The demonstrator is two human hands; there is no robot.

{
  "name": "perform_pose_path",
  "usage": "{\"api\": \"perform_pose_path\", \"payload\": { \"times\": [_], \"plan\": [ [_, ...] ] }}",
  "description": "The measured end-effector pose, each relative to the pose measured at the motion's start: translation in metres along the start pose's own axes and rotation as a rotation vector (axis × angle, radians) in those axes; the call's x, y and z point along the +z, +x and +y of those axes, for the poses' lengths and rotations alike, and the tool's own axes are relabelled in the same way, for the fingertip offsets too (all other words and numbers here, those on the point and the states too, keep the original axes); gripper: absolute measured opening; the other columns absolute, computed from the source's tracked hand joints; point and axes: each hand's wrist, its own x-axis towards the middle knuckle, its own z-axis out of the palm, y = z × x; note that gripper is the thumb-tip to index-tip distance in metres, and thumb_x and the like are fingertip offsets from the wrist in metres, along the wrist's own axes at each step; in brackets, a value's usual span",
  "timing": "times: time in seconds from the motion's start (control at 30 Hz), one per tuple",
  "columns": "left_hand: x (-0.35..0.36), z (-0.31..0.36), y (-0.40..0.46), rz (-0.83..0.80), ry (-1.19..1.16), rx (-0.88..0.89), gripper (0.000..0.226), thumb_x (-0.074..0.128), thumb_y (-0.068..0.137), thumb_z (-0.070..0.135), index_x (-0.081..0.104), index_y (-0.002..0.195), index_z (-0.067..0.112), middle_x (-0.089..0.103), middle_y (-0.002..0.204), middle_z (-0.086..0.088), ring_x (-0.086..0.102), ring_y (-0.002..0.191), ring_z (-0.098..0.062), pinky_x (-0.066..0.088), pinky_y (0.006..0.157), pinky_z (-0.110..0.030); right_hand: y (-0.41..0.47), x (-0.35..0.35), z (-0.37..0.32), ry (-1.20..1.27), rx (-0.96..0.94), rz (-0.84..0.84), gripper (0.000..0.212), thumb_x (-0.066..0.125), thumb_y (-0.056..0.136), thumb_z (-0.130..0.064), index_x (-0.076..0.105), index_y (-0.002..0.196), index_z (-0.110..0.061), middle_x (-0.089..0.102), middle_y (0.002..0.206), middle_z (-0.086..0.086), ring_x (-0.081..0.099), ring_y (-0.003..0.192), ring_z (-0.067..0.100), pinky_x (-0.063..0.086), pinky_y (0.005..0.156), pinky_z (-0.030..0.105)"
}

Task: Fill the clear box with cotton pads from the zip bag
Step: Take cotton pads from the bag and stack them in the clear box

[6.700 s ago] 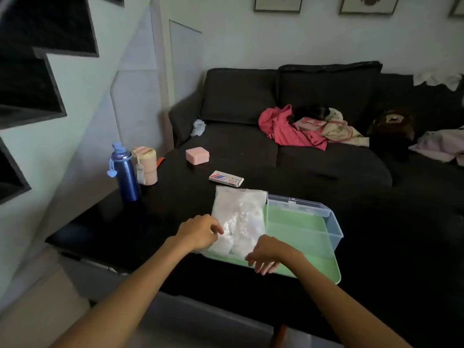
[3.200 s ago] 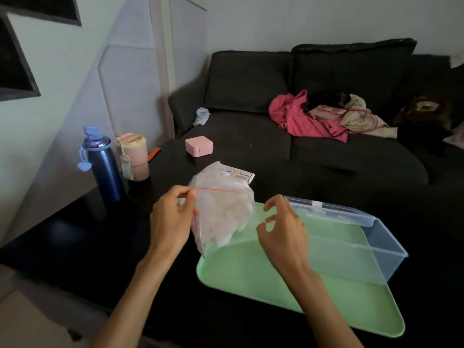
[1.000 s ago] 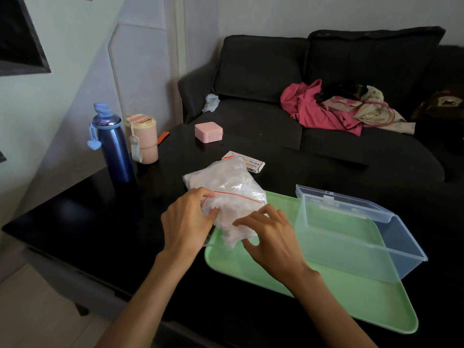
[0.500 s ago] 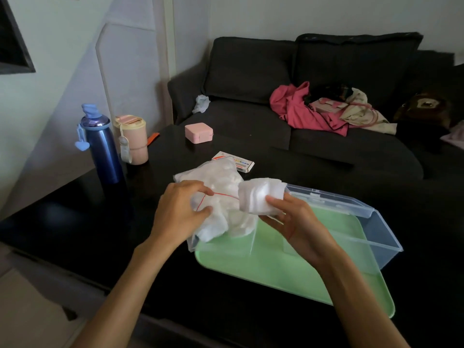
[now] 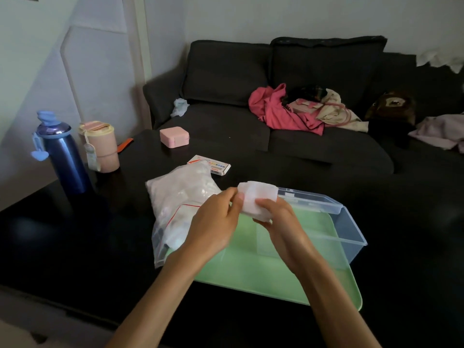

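Centrally, hands: left hand (image 5: 216, 222) and right hand (image 5: 276, 217) both pinch the stack of cotton pads (image 5: 256, 199), raised above the clear box (image 5: 339, 234).
Zip bag (image 5: 180, 197): left of the clear box, unheld.

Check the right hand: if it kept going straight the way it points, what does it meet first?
Likely the clear box. The right hand, holding the cotton pads with the left hand, points up and away over it; depth is unclear.

Clear smooth plastic box (image 5: 326, 229); crinkly glossy zip bag (image 5: 180, 197) (soft white pads (image 5: 256, 199)); glossy black table (image 5: 75, 234).
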Motion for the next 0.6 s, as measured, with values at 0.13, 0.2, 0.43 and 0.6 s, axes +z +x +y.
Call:
{"api": "perform_pose_path", "payload": {
  "times": [0.13,0.2,0.43,0.6],
  "plan": [
    [0.01,0.003,0.006,0.003,-0.063,0.017,0.027,0.039,0.099,0.031,0.064,0.096,0.022,0.067,0.085,0.0,0.06,0.084,-0.021,0.047,0.074,-0.037,0.01,-0.004,-0.001,-0.272,-0.066,0.112,0.017,0.04,0.096,-0.01,0.049,0.11,-0.016,0.056,0.095,-0.002,0.052,0.078,0.002,0.041,0.054,0.004],
    [0.014,0.005,0.008,-0.041,-0.235,-0.072,0.029,0.039,0.1,0.031,0.066,0.105,0.024,0.069,0.097,0.003,0.063,0.096,-0.018,0.05,0.084,-0.037,0.015,-0.025,-0.008,-0.343,-0.116,0.204,0.018,0.044,0.095,-0.009,0.055,0.109,-0.012,0.059,0.095,0.001,0.053,0.077,0.005,0.043,0.059,0.01],
    [0.041,0.022,0.01,-0.249,-0.006,-0.183,0.025,0.039,0.098,0.036,0.054,0.103,0.017,0.062,0.12,-0.014,0.064,0.096,-0.033,0.047,0.091,-0.04,0.028,-0.102,-0.012,-0.808,0.278,0.08,0.014,0.051,0.09,-0.006,0.06,0.1,-0.007,0.059,0.093,0.009,0.055,0.079,0.017,0.046,0.071,0.028],
    [0.039,0.015,0.004,-0.259,0.077,-0.203,0.03,0.052,0.091,0.042,0.068,0.106,0.021,0.074,0.08,0.002,0.066,0.062,-0.013,0.054,0.075,-0.029,0.018,-0.114,-0.02,-0.582,0.523,-0.115,0.008,0.057,0.09,-0.011,0.062,0.092,-0.007,0.063,0.093,0.009,0.06,0.081,0.018,0.052,0.071,0.025]
  ]
}}
